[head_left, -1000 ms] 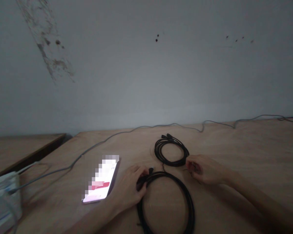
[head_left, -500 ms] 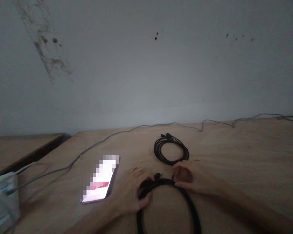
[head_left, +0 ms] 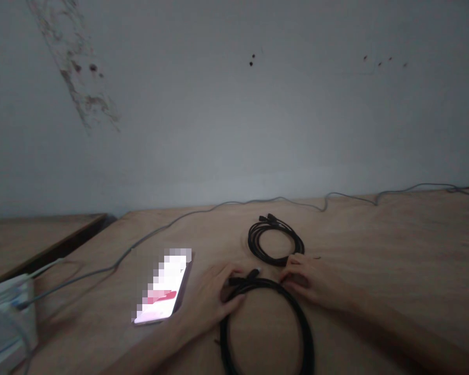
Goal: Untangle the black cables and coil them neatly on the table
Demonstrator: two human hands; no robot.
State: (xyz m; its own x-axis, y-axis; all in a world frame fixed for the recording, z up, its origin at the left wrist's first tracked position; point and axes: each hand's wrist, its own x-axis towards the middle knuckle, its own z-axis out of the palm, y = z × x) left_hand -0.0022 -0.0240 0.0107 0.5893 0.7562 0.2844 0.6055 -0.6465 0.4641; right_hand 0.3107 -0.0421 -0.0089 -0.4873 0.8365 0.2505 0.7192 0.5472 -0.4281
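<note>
black coil (head_left: 224, 333) lies flat on the plywood table (head_left: 394, 245), closest to the person; its lower arc runs out of view at the bottom edge; left hand (head_left: 207, 299) sits at the coil's upper left, fingers curled together and clamped over the bundled cable; a plug (head_left: 253, 273) projects just past those fingers, toward the right hand; right hand (head_left: 307, 281) sits at the coil's upper right, fingers bent and close together, with their tips at the top of the coil; whether they pinch the cable cannot be told; the two hands stand apart, with the plug between them; second black coil (head_left: 251, 242) lies flat just beyond the first, smaller in view, with the right hand's fingers at its lower right edge; contact there cannot be told; connectors (head_left: 266, 219) sit at its far end, pointing left; phone (head_left: 162, 286) lies face up to the left of the left hand, near it, screen lit and blurred; grey cable (head_left: 168, 224) runs along the far part of the table, from the white package (head_left: 8, 323) at lower left to the right edge of view; side table (head_left: 35, 234) stands at far left; stained wall (head_left: 234, 114) rises behind.
</note>
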